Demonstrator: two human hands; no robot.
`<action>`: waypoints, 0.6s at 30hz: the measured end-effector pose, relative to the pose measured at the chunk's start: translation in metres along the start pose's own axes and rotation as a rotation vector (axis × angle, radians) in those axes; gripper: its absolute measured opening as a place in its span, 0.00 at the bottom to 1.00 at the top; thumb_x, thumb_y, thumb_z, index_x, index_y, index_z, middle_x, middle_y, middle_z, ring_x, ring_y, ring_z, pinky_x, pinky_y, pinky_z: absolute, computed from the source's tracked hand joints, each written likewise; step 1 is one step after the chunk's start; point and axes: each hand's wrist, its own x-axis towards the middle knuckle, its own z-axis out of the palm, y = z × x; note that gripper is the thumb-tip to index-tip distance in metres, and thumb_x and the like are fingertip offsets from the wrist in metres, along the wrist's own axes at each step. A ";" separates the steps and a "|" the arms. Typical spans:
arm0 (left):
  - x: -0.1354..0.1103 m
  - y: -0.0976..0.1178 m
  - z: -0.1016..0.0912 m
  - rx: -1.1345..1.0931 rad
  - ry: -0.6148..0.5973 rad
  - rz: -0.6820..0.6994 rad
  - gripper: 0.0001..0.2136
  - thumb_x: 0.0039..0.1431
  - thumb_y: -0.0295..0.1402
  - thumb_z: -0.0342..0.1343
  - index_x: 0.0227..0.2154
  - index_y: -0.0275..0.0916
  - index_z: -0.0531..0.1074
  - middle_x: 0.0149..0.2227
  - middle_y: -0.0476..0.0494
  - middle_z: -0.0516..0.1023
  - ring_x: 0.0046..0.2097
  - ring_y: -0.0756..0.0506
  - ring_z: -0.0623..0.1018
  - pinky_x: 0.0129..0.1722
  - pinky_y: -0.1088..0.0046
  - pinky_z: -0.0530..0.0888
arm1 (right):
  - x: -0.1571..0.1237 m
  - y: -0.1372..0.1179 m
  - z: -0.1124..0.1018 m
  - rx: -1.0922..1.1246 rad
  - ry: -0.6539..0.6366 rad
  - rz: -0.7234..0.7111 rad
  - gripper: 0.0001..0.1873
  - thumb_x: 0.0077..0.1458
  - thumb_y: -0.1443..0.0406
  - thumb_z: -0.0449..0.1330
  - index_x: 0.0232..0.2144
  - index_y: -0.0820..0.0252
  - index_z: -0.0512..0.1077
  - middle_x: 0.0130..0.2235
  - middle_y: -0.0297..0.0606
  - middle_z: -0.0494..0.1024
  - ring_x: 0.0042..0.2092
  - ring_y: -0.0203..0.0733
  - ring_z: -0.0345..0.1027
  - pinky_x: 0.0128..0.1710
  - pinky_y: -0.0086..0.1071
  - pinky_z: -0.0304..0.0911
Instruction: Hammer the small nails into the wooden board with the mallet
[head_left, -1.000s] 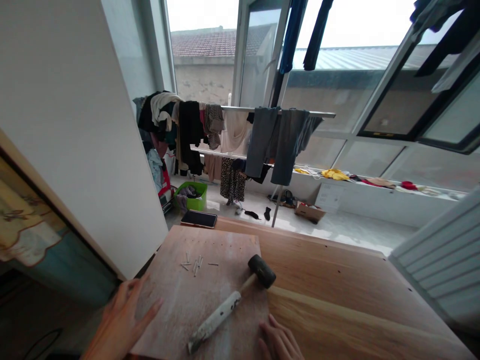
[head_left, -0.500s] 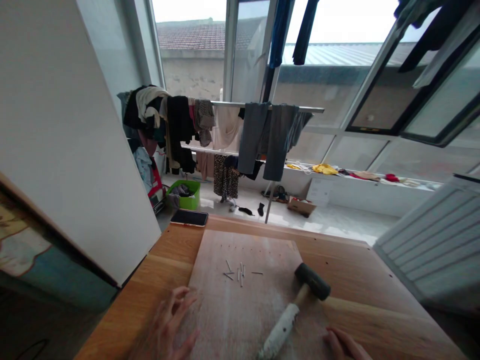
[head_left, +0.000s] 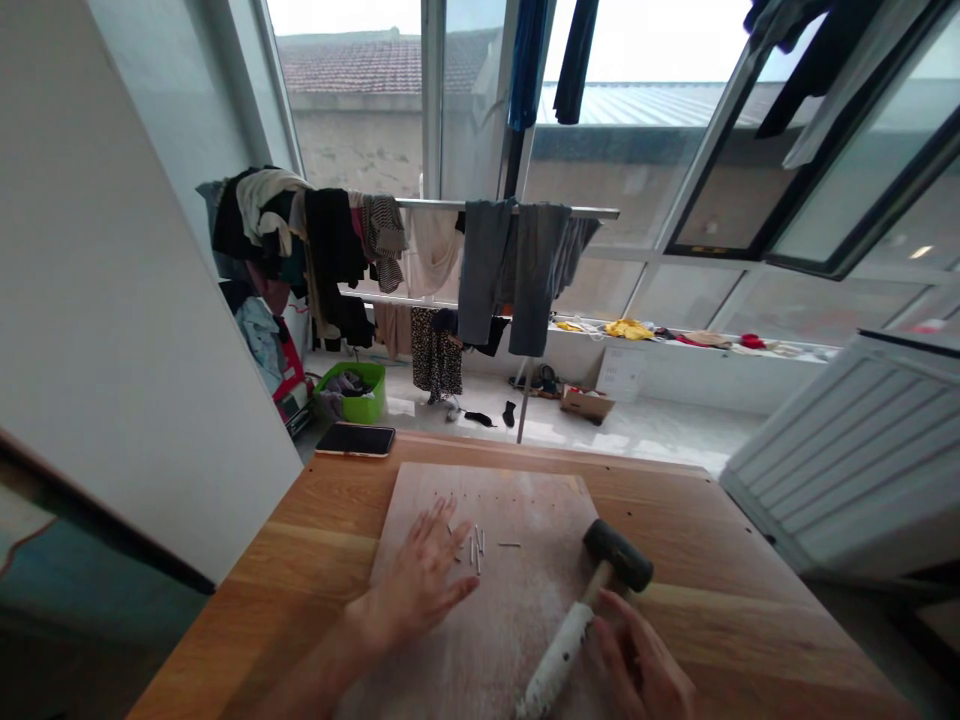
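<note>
Here, nails (head_left: 478, 557) beside spread left hand (head_left: 421, 572); mallet (head_left: 566, 638) by right hand (head_left: 641, 655), grip unclear.

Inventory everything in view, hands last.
Flat wooden board: one, pinkish, on table
Long mallet: one, black and white, on board
Thin metal nails: several, some hidden, silver, on board
Rectangular wooden table: one, brown, beneath board
Flat rectangular phone: one, black, table's far left
Open plastic basket: one, green, floor
Open cardboard box: one, brown, floor
Cloth garments: many, mixed, mostly on metal rack
Large panels: two, whitish, either side
Glass windows: several, white-framed, background
Left hand: one, bare, over nails
Right hand: one, bare, beside mallet
</note>
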 end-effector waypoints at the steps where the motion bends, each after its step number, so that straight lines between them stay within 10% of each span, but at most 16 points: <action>1: 0.012 0.004 0.006 -0.013 -0.043 0.017 0.27 0.69 0.48 0.47 0.65 0.38 0.60 0.69 0.29 0.56 0.69 0.33 0.58 0.64 0.49 0.64 | 0.004 -0.004 0.001 0.005 -0.067 0.034 0.28 0.63 0.46 0.51 0.56 0.55 0.72 0.39 0.42 0.83 0.35 0.45 0.79 0.35 0.32 0.73; 5: 0.043 0.023 0.025 -0.090 -0.158 0.081 0.28 0.70 0.49 0.43 0.65 0.35 0.60 0.70 0.27 0.54 0.71 0.33 0.55 0.67 0.49 0.59 | 0.017 -0.016 0.002 -0.065 -0.296 0.181 0.27 0.64 0.47 0.48 0.58 0.46 0.71 0.49 0.41 0.83 0.47 0.51 0.79 0.41 0.35 0.73; 12: 0.056 0.065 0.023 -0.405 -0.304 0.297 0.26 0.71 0.43 0.46 0.66 0.35 0.58 0.70 0.33 0.55 0.70 0.38 0.56 0.69 0.58 0.57 | 0.027 -0.037 0.002 -0.136 -0.290 0.274 0.24 0.62 0.45 0.48 0.46 0.47 0.76 0.39 0.40 0.85 0.42 0.53 0.80 0.39 0.36 0.69; 18: 0.063 0.062 0.014 -0.720 -0.177 0.089 0.18 0.65 0.31 0.52 0.57 0.39 0.67 0.63 0.35 0.67 0.62 0.42 0.70 0.61 0.64 0.68 | 0.026 -0.029 -0.001 0.111 -0.231 0.293 0.16 0.56 0.48 0.54 0.39 0.48 0.72 0.32 0.36 0.83 0.34 0.48 0.79 0.36 0.33 0.69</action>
